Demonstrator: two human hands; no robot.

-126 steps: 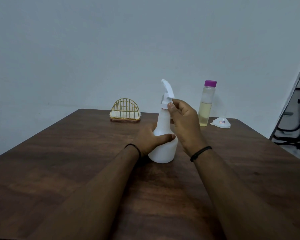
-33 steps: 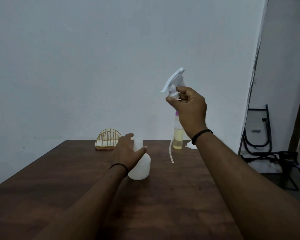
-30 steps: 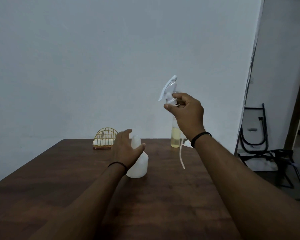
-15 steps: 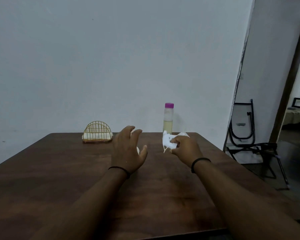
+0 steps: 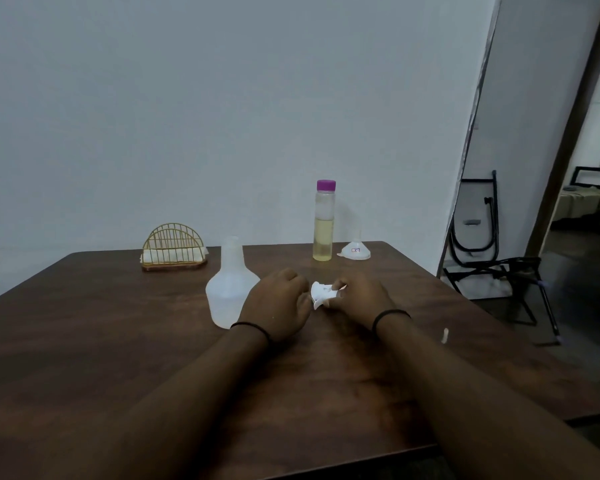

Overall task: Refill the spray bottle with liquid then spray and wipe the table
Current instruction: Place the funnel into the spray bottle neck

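The translucent spray bottle (image 5: 230,289) stands uncapped on the brown table (image 5: 118,341), just left of my hands. My right hand (image 5: 361,297) pinches the white spray head (image 5: 322,293), held low over the table; its dip tube runs under my wrist and the tip (image 5: 444,336) shows to the right. My left hand (image 5: 278,306) is off the bottle, fingers curled, fingertips against the spray head's left side; whether it grips it is unclear. A clear refill bottle (image 5: 324,230) with a purple cap and yellow liquid stands at the back beside a white funnel (image 5: 354,251).
A gold wire holder (image 5: 174,249) with white cloths sits at the back left. The table's right edge runs close to my right arm. Past it, black metal frames (image 5: 482,237) lean on the wall near a doorway.
My right hand has brought the unscrewed spray head down from the air to the table. My left hand let go of the bottle and moved right, curling beside the spray head.
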